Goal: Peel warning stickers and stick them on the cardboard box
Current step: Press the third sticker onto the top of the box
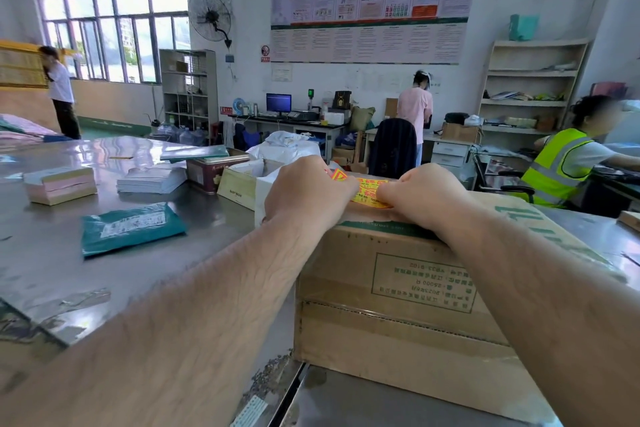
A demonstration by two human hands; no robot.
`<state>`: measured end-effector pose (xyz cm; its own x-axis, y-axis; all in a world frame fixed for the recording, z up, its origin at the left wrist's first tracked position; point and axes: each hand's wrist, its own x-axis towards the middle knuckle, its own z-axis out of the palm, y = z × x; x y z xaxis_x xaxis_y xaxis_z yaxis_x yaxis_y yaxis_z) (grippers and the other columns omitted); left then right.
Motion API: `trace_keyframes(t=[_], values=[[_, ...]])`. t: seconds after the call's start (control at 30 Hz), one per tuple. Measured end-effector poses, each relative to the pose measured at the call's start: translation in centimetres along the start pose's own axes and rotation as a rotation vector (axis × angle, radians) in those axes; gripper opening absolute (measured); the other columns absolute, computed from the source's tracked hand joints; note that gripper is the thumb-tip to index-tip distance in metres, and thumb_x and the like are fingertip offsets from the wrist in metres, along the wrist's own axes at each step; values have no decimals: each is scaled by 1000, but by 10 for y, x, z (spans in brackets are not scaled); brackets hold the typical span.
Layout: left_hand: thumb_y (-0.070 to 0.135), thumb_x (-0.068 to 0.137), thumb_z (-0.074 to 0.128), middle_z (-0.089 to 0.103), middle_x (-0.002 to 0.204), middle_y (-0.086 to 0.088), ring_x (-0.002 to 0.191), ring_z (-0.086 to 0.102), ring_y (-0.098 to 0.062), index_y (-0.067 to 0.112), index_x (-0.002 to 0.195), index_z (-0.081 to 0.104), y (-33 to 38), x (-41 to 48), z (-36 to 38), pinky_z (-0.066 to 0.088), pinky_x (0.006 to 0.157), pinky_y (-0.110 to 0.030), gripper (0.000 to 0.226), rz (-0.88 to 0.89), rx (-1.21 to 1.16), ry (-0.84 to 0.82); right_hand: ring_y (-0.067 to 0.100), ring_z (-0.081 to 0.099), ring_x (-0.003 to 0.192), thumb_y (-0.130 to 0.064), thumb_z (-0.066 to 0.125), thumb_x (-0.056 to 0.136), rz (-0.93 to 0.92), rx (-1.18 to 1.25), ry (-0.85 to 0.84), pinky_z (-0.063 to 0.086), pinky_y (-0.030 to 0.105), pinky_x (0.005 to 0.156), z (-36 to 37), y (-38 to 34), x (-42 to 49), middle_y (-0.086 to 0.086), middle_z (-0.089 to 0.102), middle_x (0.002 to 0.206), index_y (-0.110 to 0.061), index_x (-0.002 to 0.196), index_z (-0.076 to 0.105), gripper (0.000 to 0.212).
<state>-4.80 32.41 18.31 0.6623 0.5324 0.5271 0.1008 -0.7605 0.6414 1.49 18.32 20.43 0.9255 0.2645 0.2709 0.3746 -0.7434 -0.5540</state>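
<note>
Both hands up on top of the cardboard box (398,288), which sits on the steel table (52,253) right in front, printed label panel facing the camera, upside down. Left grip (308,191) has its fingers curled over the left end of the yellow-and-red warning sticker sheet (369,191), with a red corner poking out past the knuckles. Right grip (426,194) is clenched on the sheet's right edge, thumb and fingers pinching it. The sheet lies between the two hands at the far top edge of the box, low against the cardboard. Fingertips are hidden behind the knuckles, so it looks like a sticker is being lifted off the backing, but I can't confirm. Left of the box on the table: teal mailer bag (131,227), pink-and-yellow paper stack (60,184), white booklet stack (150,179), red tin (204,173). In the background, a person in a hi-vis vest (554,166) is seated at right.
</note>
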Motion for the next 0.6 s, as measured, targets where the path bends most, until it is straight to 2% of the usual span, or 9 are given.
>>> trace_keyframes(t=[0.1,0.2,0.4,0.5,0.6], values=[[46,75,64,50,66,6,59,43,-9,18,79,59,0,-1,1,25,48,-27,29,-10,14,-15,18,40,51,-34,60,74,13,-30,-4,28,27,45,0,-2,-3,-1,37,54,-16,56,41,32],[46,74,65,50,66,5,59,43,-10,17,77,56,2,-1,0,25,48,-27,30,-24,59,-41,19,46,52,-37,61,73,11,-42,7,32,26,47,0,-3,-4,-1,42,53,-15,57,47,30],[49,74,66,57,75,1,69,50,-16,16,83,62,5,-1,-1,25,48,-28,35,-15,164,-38,19,58,60,-42,61,69,7,-59,17,40,28,50,2,-2,-1,0,56,58,-15,63,61,28],[48,72,67,55,75,0,70,49,-18,17,79,56,5,0,0,25,49,-29,34,-14,178,-53,18,58,59,-44,60,68,1,-73,-1,38,28,49,3,-1,0,-1,56,58,-16,61,60,28],[49,71,67,58,80,0,75,52,-20,16,85,60,4,1,0,27,50,-30,37,-16,180,-69,20,57,59,-44,59,63,-5,-64,-1,38,28,49,3,0,0,-1,55,57,-17,58,57,27]])
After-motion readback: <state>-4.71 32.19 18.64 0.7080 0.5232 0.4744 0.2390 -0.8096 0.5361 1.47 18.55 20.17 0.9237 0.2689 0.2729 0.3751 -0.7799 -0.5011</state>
